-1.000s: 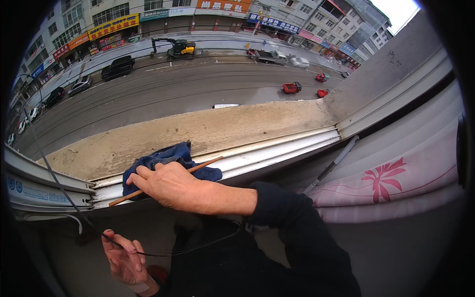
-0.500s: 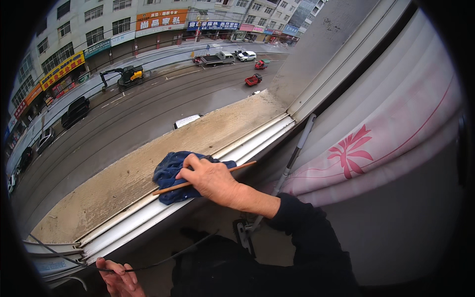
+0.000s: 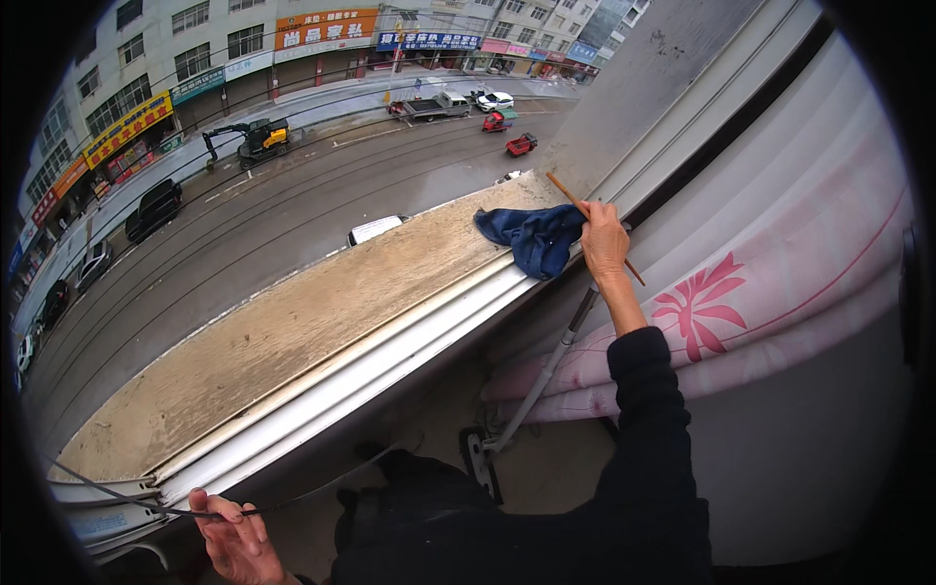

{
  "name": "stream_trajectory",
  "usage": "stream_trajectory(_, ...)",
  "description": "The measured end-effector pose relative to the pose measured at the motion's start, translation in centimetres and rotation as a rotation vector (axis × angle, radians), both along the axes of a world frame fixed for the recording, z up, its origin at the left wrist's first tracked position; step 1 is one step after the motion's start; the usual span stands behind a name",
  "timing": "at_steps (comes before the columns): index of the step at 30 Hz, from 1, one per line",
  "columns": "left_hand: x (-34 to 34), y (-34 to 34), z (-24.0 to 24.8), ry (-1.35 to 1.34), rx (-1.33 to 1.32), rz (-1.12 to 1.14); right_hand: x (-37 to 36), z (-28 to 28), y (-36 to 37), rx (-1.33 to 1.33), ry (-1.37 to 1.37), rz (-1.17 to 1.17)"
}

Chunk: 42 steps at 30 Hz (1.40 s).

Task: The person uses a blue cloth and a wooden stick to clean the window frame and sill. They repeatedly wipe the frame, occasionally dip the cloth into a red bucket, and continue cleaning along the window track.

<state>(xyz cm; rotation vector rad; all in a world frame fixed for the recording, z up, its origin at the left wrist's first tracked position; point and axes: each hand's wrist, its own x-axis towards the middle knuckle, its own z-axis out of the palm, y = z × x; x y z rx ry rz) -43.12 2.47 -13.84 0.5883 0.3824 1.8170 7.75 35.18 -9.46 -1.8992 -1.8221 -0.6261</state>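
At the far right end of the white window track (image 3: 380, 375), my right hand (image 3: 605, 239) is closed on a dark blue cloth (image 3: 539, 240) and a thin wooden stick (image 3: 565, 193). The cloth bunches to the left of the fingers and drapes over the track and the outer ledge. Slanting through the grip, the stick sticks out on both sides of the hand. At the lower left, my left hand (image 3: 237, 546) pinches a thin black strip (image 3: 117, 495) that runs from the window frame's corner across the fingers and on to the right.
Outside the track lies a dirty concrete ledge (image 3: 283, 327), with a street far below. A white curtain with a pink pattern (image 3: 702, 307) hangs at the right. A grey pole (image 3: 551, 370) leans beneath the right arm, its foot near the floor.
My right hand has moved right and away along the track, carrying the cloth and stick to the corner. The stick now slants down to the right. My left hand stays at the strip.
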Motion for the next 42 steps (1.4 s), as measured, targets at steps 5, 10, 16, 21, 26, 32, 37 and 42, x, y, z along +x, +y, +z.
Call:
stream_trajectory(5, 0.7, 0.3, -0.3, -0.001, -0.009, -0.011, -0.8, -2.2, 0.3, -0.35, 0.081, -0.081)
stream_trajectory(10, 0.4, 0.1, -0.6, -0.024, -0.026, -0.015, -6.1, -0.9, -1.5, -0.416, 0.065, -0.043)
stream_trajectory(16, -0.8, -1.6, -0.8, -0.043, 0.013, -0.07, -19.3, -1.7, -10.1, -0.428, 0.187, 0.381)
stream_trajectory(21, -2.2, -4.7, -0.2, 0.012, 0.006, -0.109, -34.1, -1.0, -15.7, -0.697, 0.59, 0.918)
stream_trajectory(26, -3.7, -7.4, 0.3, 0.067, -0.019, -0.188, -43.6, 1.8, -19.4, -0.639, 1.392, 1.386)
stream_trajectory(32, -3.8, -8.6, -0.8, 0.07, -0.05, -0.199, -41.2, 3.0, -20.2, -0.682, 1.048, 1.165)
stream_trajectory(37, -3.9, -7.9, -1.5, 0.114, -0.102, -0.155, -29.2, 5.5, -16.6, -0.31, 1.204, 0.919)
stream_trajectory(42, -1.8, -6.2, -1.7, 0.182, -0.138, 0.017, -13.7, 7.8, -10.5, 0.219, 0.685, 0.425)
